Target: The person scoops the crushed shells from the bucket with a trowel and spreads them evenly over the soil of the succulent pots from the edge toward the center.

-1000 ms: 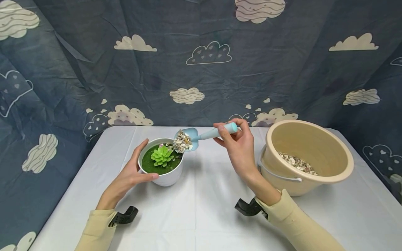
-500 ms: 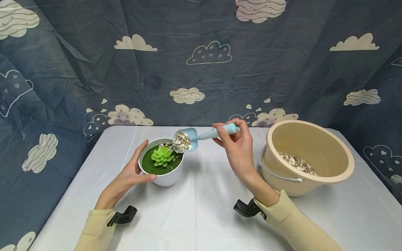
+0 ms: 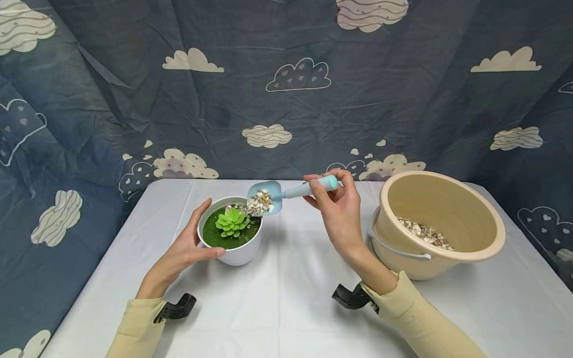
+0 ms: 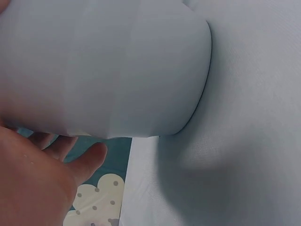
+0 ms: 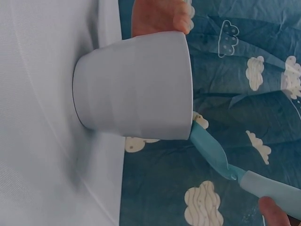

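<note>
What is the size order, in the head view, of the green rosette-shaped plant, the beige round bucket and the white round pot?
1. Beige round bucket, clearly largest
2. White round pot
3. Green rosette-shaped plant, smallest

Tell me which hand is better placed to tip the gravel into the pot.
Probably the right hand: it grips the blue shovel, loaded with gravel, at the rim of the white pot. The left hand holds the pot's other side.
</note>
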